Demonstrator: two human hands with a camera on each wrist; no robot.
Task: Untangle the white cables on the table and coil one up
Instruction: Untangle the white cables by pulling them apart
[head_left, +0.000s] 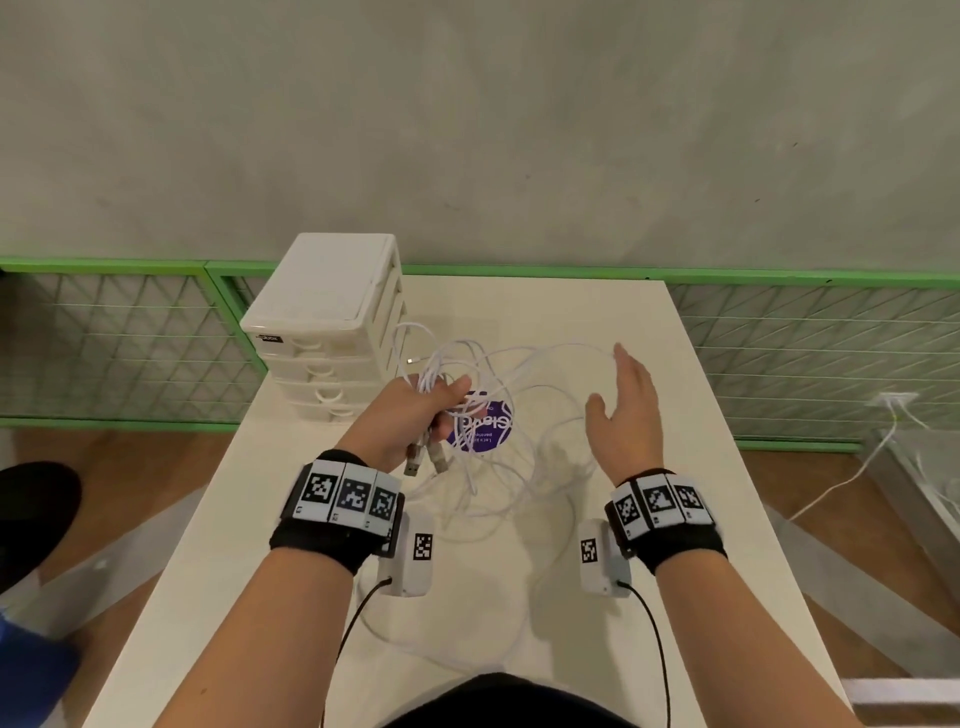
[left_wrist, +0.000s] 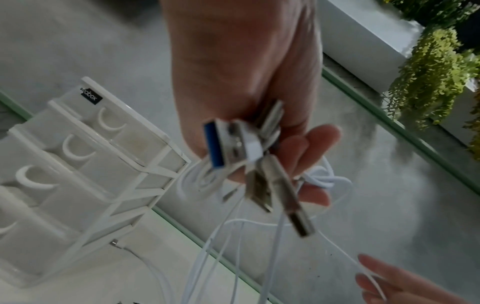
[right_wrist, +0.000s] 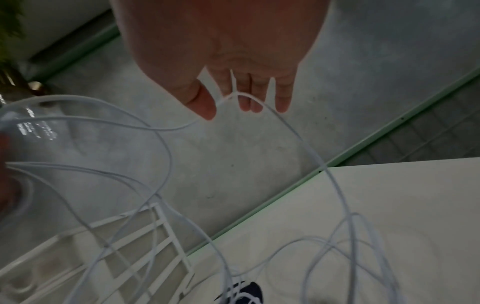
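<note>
The white cables (head_left: 498, 415) lie in a loose tangle at the centre of the table (head_left: 623, 597), with several strands lifted clear of the surface. The left hand (head_left: 410, 415) holds a bundle of strands and USB plugs (left_wrist: 233, 144) in a closed fist, at 9 o'clock from the tangle. The right hand (head_left: 626, 410) is at 3 o'clock, fingers straight and relaxed; one raised loop (right_wrist: 259, 98) rests across its fingers (right_wrist: 245, 102) without being pinched.

Step in hand, as judged: separation; coiling is not yet begun. The next move calls for drawing the single loop away from the bundle, toward 3 o'clock, while the left hand anchors the plugs.

A white drawer unit (head_left: 322, 332) stands at 10 o'clock; a purple round sticker (head_left: 491, 431) lies under the strands.
</note>
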